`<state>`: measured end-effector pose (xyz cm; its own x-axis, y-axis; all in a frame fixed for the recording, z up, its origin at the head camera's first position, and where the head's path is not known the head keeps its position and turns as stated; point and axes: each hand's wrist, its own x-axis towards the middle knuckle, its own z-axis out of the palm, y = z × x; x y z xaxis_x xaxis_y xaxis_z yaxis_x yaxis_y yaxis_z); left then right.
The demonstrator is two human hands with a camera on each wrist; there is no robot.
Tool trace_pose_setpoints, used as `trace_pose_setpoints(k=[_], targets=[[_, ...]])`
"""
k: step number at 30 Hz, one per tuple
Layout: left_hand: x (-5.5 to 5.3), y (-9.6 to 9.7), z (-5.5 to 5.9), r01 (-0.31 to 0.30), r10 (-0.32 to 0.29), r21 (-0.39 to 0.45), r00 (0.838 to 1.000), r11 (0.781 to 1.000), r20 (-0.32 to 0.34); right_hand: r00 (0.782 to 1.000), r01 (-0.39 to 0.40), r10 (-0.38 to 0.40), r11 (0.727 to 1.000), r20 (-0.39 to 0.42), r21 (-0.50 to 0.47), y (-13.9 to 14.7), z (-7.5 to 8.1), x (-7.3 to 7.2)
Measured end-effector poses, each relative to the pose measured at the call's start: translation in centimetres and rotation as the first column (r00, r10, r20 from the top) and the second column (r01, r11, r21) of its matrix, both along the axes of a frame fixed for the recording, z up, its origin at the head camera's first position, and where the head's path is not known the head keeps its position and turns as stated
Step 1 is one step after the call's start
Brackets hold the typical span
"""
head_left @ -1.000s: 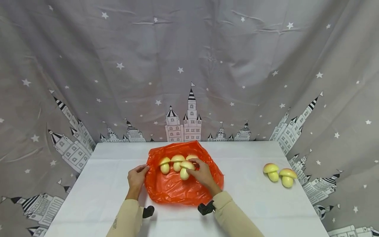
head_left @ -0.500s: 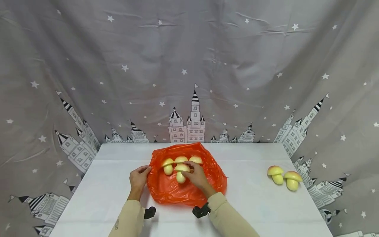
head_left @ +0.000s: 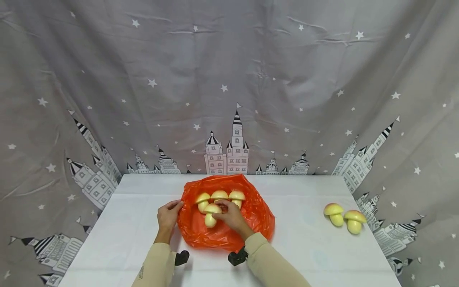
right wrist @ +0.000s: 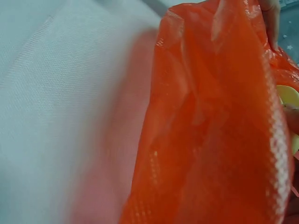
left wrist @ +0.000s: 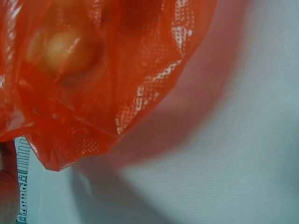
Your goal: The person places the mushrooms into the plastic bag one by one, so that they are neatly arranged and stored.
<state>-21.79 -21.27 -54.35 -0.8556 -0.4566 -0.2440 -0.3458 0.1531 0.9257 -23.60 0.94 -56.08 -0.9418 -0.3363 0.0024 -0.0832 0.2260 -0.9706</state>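
Observation:
An orange-red plastic bag (head_left: 251, 231) lies spread with its mouth facing up on the white table. My left hand (head_left: 168, 217) pinches the bag's left rim between thumb and fingers. Over the bag's inside, my right hand (head_left: 231, 217) holds a toy mushroom (head_left: 211, 215) by its cap, stem pointing down. Behind it in the bag are three more mushrooms: one at left (head_left: 203, 199), one in the middle (head_left: 219, 194) partly covered by my right fingers, and one at right (head_left: 236, 196). In the left wrist view, a rounded mushroom shape (left wrist: 63, 51) shows through the plastic.
Two more yellow mushrooms with reddish caps, one (head_left: 334, 214) beside the other (head_left: 355, 221), lie at the right of the white table (head_left: 305, 247). A grey curtain (head_left: 229, 59) printed with stars and castles hangs behind the table's back edge.
My right hand has moved left and toward me inside the bag, carrying the mushroom. The right rear mushroom is now more exposed. My left hand keeps its hold on the rim.

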Motion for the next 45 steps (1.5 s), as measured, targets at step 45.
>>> trace_pose_setpoints(k=[45], targets=[[0.2,-0.9,-0.2,0.003,-0.004,-0.038,1.0,0.999,-0.021,0.995,-0.066,0.071,0.995,0.064,-0.069,-1.0,0.9,1.2]])
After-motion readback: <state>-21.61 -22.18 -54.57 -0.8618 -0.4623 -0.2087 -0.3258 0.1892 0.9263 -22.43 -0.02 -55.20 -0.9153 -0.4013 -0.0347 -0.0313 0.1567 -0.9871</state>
